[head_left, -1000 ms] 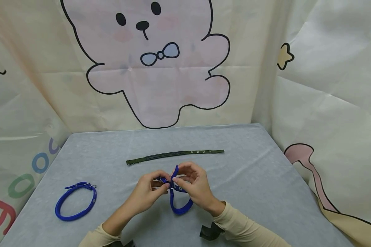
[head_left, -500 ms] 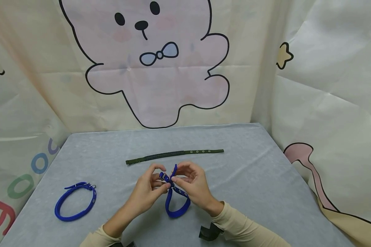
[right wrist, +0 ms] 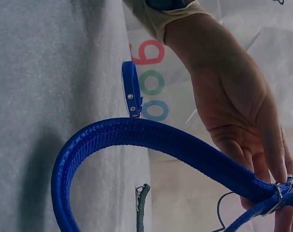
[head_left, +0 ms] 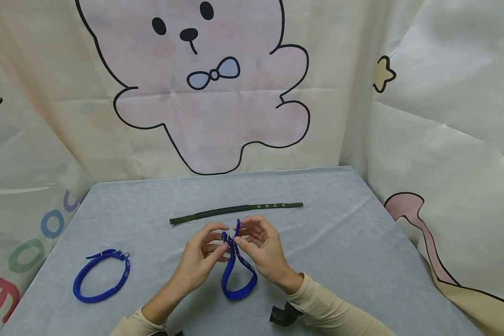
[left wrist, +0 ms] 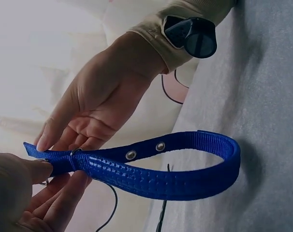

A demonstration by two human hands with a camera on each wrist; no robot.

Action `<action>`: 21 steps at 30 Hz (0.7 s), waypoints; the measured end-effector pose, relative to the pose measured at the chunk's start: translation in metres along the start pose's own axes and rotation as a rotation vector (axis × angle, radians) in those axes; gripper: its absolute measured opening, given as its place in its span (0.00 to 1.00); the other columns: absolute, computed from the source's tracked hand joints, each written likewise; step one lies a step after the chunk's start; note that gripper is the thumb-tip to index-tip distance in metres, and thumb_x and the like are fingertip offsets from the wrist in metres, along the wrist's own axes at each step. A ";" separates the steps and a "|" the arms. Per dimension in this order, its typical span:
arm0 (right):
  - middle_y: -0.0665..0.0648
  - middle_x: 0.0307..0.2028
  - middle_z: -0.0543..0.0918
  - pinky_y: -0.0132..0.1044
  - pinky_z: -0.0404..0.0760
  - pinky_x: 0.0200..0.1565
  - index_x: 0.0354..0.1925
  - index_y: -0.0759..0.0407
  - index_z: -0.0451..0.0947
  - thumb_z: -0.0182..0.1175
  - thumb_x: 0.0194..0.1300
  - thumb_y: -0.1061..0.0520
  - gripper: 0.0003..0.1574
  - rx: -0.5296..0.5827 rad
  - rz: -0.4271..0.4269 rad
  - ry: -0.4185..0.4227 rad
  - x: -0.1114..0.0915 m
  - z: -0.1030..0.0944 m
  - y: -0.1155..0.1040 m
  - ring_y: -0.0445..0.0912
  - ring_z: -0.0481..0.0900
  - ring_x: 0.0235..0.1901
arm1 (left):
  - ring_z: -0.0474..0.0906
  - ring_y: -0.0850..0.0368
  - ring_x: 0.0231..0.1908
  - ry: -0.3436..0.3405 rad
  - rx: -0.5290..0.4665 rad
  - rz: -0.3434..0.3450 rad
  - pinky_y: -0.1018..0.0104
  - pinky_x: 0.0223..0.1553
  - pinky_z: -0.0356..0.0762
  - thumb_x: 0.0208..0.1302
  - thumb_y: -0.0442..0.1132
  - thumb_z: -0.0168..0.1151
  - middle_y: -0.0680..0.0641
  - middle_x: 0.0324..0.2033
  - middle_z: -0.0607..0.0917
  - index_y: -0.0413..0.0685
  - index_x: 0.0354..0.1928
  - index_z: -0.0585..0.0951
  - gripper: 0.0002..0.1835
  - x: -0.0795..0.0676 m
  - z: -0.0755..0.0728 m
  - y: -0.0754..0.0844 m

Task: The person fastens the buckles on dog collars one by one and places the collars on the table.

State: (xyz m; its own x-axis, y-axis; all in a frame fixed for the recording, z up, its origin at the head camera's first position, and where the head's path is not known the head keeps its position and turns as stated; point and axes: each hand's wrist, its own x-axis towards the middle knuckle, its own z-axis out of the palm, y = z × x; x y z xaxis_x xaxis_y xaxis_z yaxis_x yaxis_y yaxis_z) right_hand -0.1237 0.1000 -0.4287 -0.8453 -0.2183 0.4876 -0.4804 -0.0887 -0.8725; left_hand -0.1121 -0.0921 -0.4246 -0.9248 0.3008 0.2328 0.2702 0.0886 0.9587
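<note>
A blue collar [head_left: 239, 295] with metal eyelets hangs as a loop between both hands, above the table. My left hand [head_left: 195, 257] pinches its buckle end between thumb and fingers. My right hand [head_left: 269, 254] pinches the free strap end, which sticks up past the fingertips. In the left wrist view the collar [left wrist: 166, 186] shows its padded band and a metal ring where the strap passes through. The right wrist view shows the collar [right wrist: 137, 130] close up, with the left hand [right wrist: 238, 96] at its metal fitting.
A second blue collar [head_left: 77, 285], fastened into a ring, lies at the left of the grey table [head_left: 340, 242]. Behind the hands a green collar [head_left: 235, 209] lies stretched out flat. Printed cloth [head_left: 218, 121] walls the back and sides.
The buckle end has turned upright between my left fingers. The loop has shifted slightly left and hangs a little lower and longer. Both hands keep about the same place.
</note>
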 end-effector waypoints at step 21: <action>0.59 0.44 0.84 0.34 0.81 0.39 0.51 0.58 0.79 0.60 0.67 0.70 0.16 -0.336 -0.280 -0.062 0.001 -0.003 0.004 0.48 0.79 0.39 | 0.89 0.64 0.40 0.126 -0.012 0.123 0.65 0.40 0.87 0.66 0.22 0.61 0.30 0.44 0.86 0.30 0.46 0.82 0.09 0.000 -0.001 -0.005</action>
State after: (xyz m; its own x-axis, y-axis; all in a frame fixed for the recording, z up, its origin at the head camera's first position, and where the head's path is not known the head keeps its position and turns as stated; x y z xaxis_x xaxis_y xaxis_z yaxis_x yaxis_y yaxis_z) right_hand -0.1271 0.1027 -0.4321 -0.6614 -0.2893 0.6920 -0.7466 0.1664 -0.6441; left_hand -0.1134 -0.0935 -0.4290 -0.9116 0.1871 0.3660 0.3804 0.0466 0.9236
